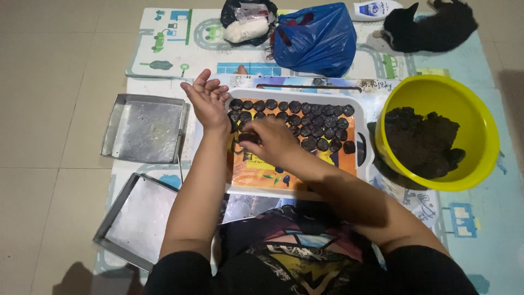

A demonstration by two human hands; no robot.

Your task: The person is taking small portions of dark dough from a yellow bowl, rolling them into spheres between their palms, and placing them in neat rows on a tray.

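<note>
A white-rimmed tray (pixel 305 192) with an orange picture bottom lies on the mat in front of me. Several dark round dough pieces (pixel 319 121) sit in rows across its far half. My right hand (pixel 270 141) reaches across to the tray's left side, its fingers closed on one dark dough piece (pixel 246 137) that rests low on the tray. My left hand (pixel 207 101) hovers at the tray's far left corner with its fingers spread and nothing in it. A yellow bowl (pixel 480 125) holding a dark lump of dough (pixel 423 142) stands to the right.
Two metal baking trays lie on the left, one (pixel 144 128) farther and one (pixel 134 218) nearer. A blue plastic bag (pixel 316 38), a black bag with a white bundle (pixel 245 22) and a black cat (pixel 431 27) are at the mat's far edge.
</note>
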